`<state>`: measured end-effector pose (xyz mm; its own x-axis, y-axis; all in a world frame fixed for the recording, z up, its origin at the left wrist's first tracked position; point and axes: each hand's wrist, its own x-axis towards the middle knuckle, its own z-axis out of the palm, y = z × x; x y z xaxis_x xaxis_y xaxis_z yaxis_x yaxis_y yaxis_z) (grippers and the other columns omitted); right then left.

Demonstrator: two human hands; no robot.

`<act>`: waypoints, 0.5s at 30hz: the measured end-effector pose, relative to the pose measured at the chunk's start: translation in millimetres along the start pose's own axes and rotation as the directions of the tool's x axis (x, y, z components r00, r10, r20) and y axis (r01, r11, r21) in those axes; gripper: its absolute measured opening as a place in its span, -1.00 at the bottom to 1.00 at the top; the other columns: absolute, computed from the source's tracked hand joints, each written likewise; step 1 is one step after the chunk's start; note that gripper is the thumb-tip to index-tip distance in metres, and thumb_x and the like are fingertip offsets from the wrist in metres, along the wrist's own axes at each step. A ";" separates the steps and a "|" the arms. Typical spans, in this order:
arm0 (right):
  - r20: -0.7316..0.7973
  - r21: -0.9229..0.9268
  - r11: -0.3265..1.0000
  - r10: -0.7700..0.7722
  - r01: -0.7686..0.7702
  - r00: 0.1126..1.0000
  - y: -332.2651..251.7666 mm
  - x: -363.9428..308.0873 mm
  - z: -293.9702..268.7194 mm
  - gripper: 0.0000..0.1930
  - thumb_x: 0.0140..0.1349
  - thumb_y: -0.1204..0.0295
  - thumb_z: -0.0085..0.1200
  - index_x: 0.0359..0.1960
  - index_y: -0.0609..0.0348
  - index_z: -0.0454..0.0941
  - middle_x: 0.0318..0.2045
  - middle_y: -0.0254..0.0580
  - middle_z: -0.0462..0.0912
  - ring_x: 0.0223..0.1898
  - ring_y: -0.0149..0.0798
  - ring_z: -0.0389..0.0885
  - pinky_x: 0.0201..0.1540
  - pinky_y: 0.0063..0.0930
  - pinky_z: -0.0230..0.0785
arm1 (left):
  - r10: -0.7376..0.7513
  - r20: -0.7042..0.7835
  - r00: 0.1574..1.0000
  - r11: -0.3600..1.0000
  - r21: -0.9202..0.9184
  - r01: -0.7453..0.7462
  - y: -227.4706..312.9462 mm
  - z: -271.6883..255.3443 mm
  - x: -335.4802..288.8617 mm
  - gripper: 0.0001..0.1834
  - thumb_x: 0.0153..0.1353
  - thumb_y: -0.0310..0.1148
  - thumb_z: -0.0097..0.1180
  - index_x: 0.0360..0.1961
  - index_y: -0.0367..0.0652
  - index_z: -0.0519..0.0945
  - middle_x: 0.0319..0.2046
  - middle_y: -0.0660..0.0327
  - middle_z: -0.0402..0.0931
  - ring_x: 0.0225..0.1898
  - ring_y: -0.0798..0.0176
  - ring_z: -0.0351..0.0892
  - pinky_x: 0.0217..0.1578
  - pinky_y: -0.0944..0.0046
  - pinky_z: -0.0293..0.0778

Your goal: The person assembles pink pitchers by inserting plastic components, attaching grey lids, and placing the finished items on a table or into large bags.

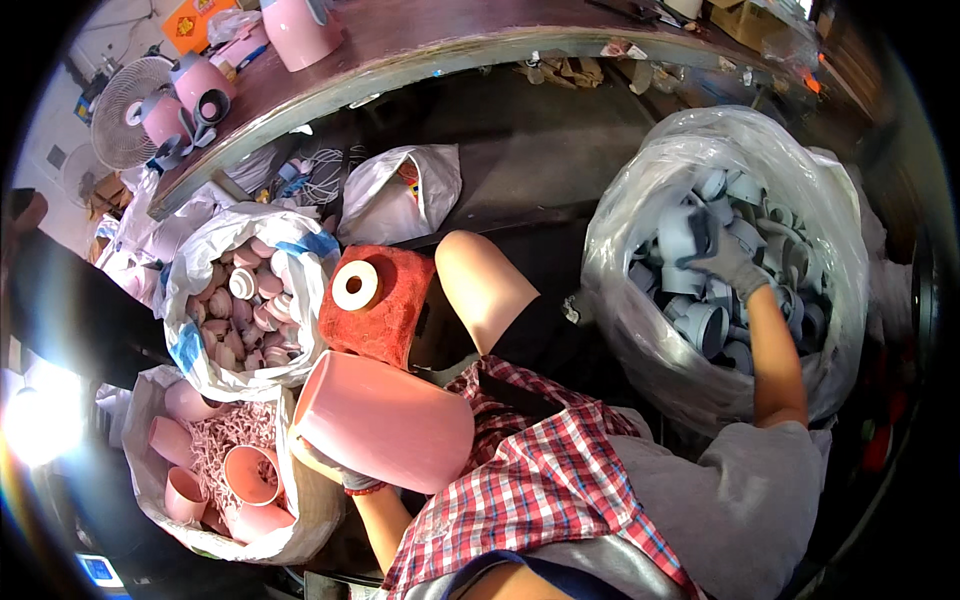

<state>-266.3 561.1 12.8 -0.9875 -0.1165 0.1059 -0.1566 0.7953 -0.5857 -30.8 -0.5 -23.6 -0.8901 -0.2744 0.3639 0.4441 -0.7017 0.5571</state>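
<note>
My left hand (332, 464), in a fingerless-looking glove, supports a large pink plastic jug body (390, 420) from below, tilted over my lap with its wide opening facing left. The shell hides part of the fingers. Over on the right, my gloved right hand (728, 264) reaches into a big clear plastic bag (640, 330) of grey plastic parts. Its fingers close around the edge of a grey collar-shaped part (682, 232). In front of my knee, a white ring (356, 286) rests on a red padded block (385, 322).
A white sack (190, 375) of pink lids stands at left. Below it, another sack (310, 535) holds pink cups and shredded filler. A workbench (420, 65) crosses the far side, carrying pink jugs (300, 32). A fan (128, 112) and a dark-clothed person (75, 300) are at far left.
</note>
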 end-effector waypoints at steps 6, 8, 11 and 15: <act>-0.296 0.358 0.901 -0.140 0.246 0.945 -11.0 16.6 -55.6 -0.21 0.06 0.46 0.21 0.33 0.24 0.06 0.25 -0.03 0.24 0.25 -0.19 0.24 0.29 -0.35 0.09 | 0.017 -0.671 0.741 0.824 0.430 0.370 -18.1 33.2 9.9 -0.27 0.28 0.20 -0.23 0.26 -0.17 0.24 0.25 0.15 0.21 0.25 0.12 0.19 0.23 0.10 0.13; -0.351 0.418 0.844 -0.192 0.337 0.917 -35.3 34.2 -25.0 -0.25 0.10 0.46 0.19 0.32 0.25 0.08 0.25 -0.02 0.25 0.25 -0.20 0.23 0.29 -0.36 0.08 | -0.137 0.029 0.990 0.990 0.034 0.136 -28.0 -17.6 -10.6 -0.20 0.25 0.28 -0.26 0.28 -0.15 0.21 0.26 0.13 0.20 0.25 0.11 0.18 0.22 0.04 0.14; -0.208 -0.186 0.981 -0.097 0.058 0.973 -30.1 60.1 54.7 -0.16 0.01 0.27 0.31 0.29 0.26 0.13 0.22 -0.01 0.30 0.23 -0.22 0.25 0.25 -0.38 0.13 | -0.256 -0.248 0.934 0.954 0.090 0.285 -36.8 14.1 -17.7 -0.03 0.02 0.44 -0.11 0.28 -0.07 0.22 0.22 0.12 0.25 0.19 0.05 0.28 0.14 -0.04 0.28; -0.088 0.192 0.946 -0.248 0.261 0.965 -62.7 86.6 70.6 -0.10 -0.10 0.07 0.37 0.26 0.17 0.21 0.05 -0.01 0.50 0.09 -0.13 0.47 0.14 -0.34 0.28 | -0.139 -0.336 0.932 0.970 0.146 0.197 -36.7 11.5 -15.5 -0.11 -0.02 0.21 0.18 0.22 -0.15 0.29 0.11 0.10 0.39 0.08 0.08 0.43 0.07 0.02 0.41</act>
<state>-343.1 459.1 1.9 -0.9124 -0.2573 0.3183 -0.4089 0.6076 -0.6809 -32.2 37.1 -41.1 -0.9252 -0.3794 0.0108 0.2704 -0.6386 0.7205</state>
